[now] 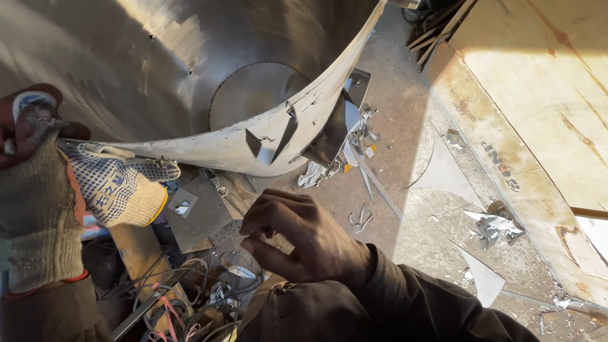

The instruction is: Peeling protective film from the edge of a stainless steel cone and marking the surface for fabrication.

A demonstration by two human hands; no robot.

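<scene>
2 hands: gloved left [38, 190] grips spare glove [117, 183]; bare right [301, 237] fingers curled, empty.

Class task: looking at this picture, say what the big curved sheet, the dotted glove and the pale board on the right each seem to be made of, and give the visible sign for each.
Curved sheet: apparently sheet metal, brushed and silvery; it reflects sunlight and has a thin bent edge.
Dotted glove: knitted fabric, probably cotton, with blue grip dots, likely rubbery; the weave and yellow cuff edge show.
Pale board: seems to be plywood or similar wood panel, matt and stained, though grain is faint.
</scene>
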